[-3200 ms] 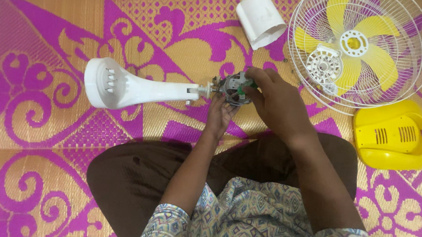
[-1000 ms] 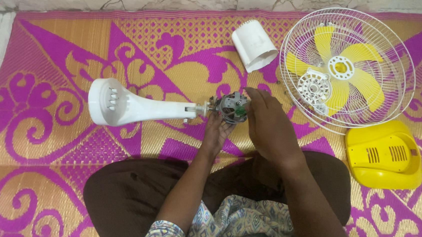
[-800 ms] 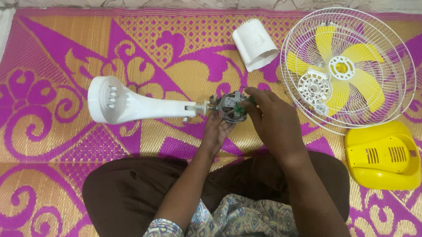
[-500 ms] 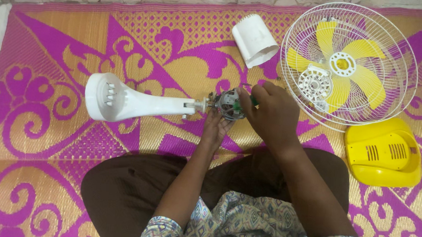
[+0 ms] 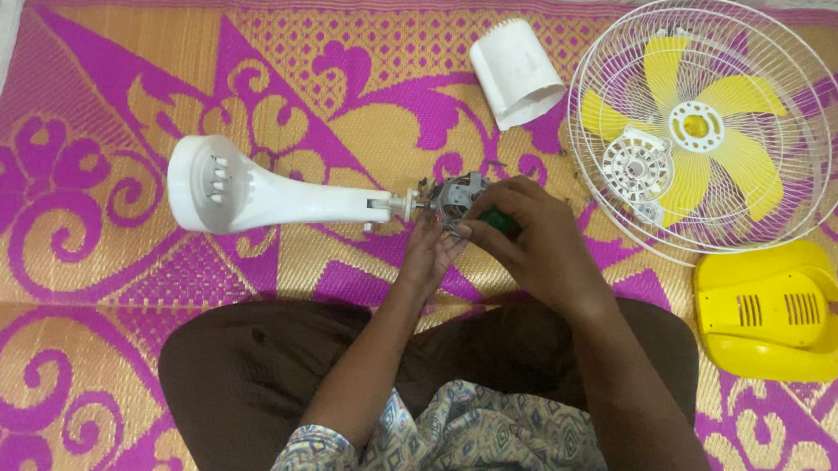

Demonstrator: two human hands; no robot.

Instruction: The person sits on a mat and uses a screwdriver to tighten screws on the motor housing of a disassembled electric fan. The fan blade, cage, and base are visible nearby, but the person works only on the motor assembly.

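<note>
Mat (image 5: 82, 339): woven, magenta and gold, under everything.
Stand (image 5: 243, 190): white, lying on its side, left of the motor.
Motor (image 5: 457, 197): bare, grey, at the stand's right end, centre of the mat.
Cover (image 5: 517, 72): white, above the motor.
Grille (image 5: 711, 129): white, round, upper right, yellow blades inside.
Shell (image 5: 772, 308): yellow, below the grille.
Left hand (image 5: 428, 251): palm up, fingers touching the motor from below.
Right hand (image 5: 533, 240): curled, clamped on a green handle (image 5: 496, 222) at the motor.
</note>
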